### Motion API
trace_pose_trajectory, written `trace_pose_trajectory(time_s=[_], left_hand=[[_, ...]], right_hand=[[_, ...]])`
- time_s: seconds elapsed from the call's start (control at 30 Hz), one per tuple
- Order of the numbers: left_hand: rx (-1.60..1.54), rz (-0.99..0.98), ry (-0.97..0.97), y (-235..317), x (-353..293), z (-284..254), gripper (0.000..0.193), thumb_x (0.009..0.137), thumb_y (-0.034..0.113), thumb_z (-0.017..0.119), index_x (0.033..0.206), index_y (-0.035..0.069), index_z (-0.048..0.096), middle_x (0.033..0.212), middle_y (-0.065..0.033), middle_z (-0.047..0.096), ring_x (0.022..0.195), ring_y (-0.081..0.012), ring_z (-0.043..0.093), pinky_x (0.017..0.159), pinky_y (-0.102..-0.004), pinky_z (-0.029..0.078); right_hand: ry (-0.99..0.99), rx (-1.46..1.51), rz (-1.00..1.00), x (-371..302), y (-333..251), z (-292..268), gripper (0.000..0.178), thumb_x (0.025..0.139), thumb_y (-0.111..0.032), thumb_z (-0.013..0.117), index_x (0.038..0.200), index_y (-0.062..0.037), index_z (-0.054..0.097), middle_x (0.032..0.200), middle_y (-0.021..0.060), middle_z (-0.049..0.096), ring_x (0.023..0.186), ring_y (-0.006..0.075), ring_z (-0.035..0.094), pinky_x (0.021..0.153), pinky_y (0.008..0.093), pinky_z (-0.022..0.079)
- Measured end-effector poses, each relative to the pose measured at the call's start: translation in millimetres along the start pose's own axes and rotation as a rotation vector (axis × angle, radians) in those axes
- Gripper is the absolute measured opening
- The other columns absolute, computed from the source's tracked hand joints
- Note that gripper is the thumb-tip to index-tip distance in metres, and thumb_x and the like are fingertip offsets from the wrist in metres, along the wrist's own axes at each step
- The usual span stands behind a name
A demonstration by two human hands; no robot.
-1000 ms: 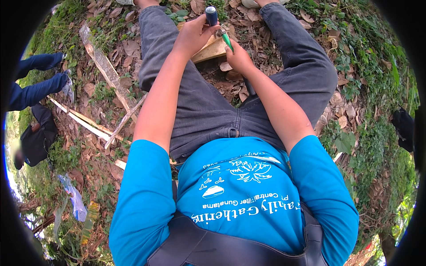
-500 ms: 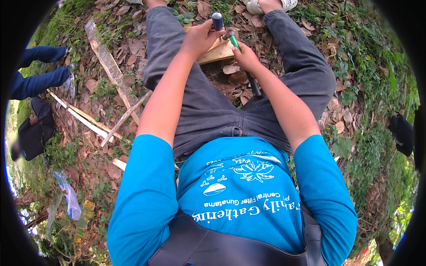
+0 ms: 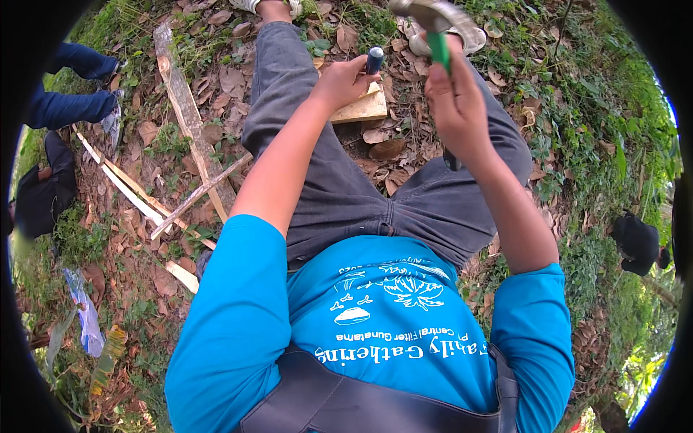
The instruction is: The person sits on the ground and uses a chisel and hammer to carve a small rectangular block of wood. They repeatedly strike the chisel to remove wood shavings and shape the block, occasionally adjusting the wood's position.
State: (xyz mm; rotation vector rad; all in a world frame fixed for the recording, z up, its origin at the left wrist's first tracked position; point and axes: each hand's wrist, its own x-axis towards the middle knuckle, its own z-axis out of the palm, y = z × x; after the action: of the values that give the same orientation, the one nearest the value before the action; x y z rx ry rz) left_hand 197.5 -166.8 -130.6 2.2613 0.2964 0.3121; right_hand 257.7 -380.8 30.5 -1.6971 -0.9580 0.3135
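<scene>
My left hand (image 3: pixel 338 86) is closed around a dark blue chisel (image 3: pixel 374 61) held upright, its metal-capped end pointing up; its blade is hidden. Beneath that hand a pale wooden block (image 3: pixel 367 108) lies on the leaf-strewn ground between my legs. Raised to the right, my right hand (image 3: pixel 460 108) grips a hammer (image 3: pixel 439 52) by its green and black handle. The hammer's metal head is up near the top edge, slightly blurred and apart from the chisel.
To the left lie a long rough plank (image 3: pixel 186 108), a stick (image 3: pixel 201 195) across it and thin pale strips (image 3: pixel 130 189). A plastic bag (image 3: pixel 86 321) is at the lower left. Another person's legs (image 3: pixel 83 108) are at far left; a dark shape (image 3: pixel 637 242) is at far right.
My right hand has lifted the hammer up and to the right, away from the chisel's top. My left hand still holds the chisel over the block. The view has shifted slightly.
</scene>
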Motion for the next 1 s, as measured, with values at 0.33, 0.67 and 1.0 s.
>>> trace_pose_trajectory(time_s=[0.33, 0.67, 1.0], left_hand=[[0.040, 0.030, 0.015, 0.1, -1.9, -4.3, 0.026, 0.094, 0.025, 0.075, 0.109, 0.005, 0.068, 0.090, -0.0128, 0.077, 0.083, -0.0261, 0.076, 0.071, -0.0374, 0.057], [0.065, 0.048, 0.040, 0.0, -2.9, -7.6, 0.027, 0.092, 0.024, 0.077, 0.111, 0.008, 0.067, 0.084, -0.0137, 0.073, 0.078, -0.0320, 0.073, 0.068, -0.0422, 0.054], [0.079, 0.038, 0.003, 0.3, -4.7, -5.0, 0.029, 0.093, 0.030, 0.076, 0.113, 0.010, 0.068, 0.084, -0.0159, 0.073, 0.080, -0.0346, 0.073, 0.070, -0.0442, 0.055]], right_hand=[[0.069, 0.081, -0.025, 10.9, -48.7, -7.7, 0.034, 0.110, -0.020, 0.050, 0.141, -0.0063, 0.054, 0.072, 0.0012, 0.052, 0.060, 0.0085, 0.048, 0.057, 0.0259, 0.039], [0.156, 0.297, -0.086, 35.0, -62.9, -5.6, 0.036, 0.113, -0.026, 0.046, 0.141, -0.0062, 0.054, 0.068, -0.0085, 0.038, 0.055, 0.0014, 0.033, 0.050, 0.0193, 0.030], [0.148, 0.343, 0.031, 29.9, -50.4, -5.8, 0.026, 0.108, -0.019, 0.053, 0.131, -0.0083, 0.059, 0.071, 0.0007, 0.052, 0.061, 0.0100, 0.049, 0.058, 0.0319, 0.043]])
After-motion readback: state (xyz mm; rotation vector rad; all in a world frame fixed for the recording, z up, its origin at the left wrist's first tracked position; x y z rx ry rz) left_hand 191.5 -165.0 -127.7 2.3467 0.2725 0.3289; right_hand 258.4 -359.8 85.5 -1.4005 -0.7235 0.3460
